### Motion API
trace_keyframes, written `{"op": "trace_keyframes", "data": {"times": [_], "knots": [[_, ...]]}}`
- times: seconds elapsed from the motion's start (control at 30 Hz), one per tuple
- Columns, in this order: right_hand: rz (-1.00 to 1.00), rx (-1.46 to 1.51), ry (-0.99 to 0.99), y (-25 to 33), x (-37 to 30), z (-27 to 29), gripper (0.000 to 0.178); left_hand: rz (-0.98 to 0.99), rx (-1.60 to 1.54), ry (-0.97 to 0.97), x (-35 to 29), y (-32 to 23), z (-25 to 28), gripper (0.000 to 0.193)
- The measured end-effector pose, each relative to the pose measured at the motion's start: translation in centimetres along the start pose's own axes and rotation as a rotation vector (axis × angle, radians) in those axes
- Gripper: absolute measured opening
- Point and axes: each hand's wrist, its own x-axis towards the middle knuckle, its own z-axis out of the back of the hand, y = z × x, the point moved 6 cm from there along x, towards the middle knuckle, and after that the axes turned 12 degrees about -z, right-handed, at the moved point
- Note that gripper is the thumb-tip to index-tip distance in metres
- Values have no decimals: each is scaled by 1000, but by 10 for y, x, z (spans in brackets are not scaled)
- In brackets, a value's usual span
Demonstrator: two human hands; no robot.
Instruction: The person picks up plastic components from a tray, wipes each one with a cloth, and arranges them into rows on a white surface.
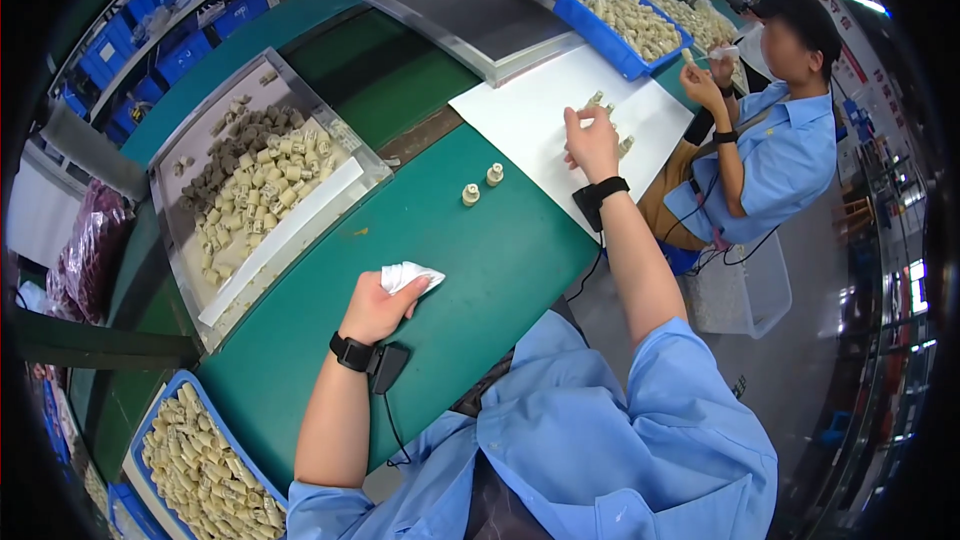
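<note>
My left hand (378,306) is closed round a crumpled white cloth (408,276) above the green tabletop. Out to the right, my right hand (592,144) is over a white sheet (510,130), its fingers curled together; what lies between them is hidden. Right by those fingers are several small cream cylindrical parts (626,147) on the sheet. Between my hands, two similar cream parts, a nearer one (471,195) and a farther one (495,174), stand upright on the green table (480,270).
A framed tray (290,270) of cream and grey-brown parts lies at left. Blue bins of cream parts stand at lower left (190,380) and far right (630,70). Behind the sheet rests a framed dark screen (490,70). A co-worker (790,140) sits at right, handling a part.
</note>
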Motion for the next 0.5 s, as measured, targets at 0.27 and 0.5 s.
{"op": "trace_keyframes", "data": {"times": [0.27,0.5], "knots": [[-450,384,254,-59,68,-32,61,-12,-31,-3,0,0,-1,18],[-475,604,339,-56,72,-36,66,-17,-15,18,1,-2,-2,19]]}}
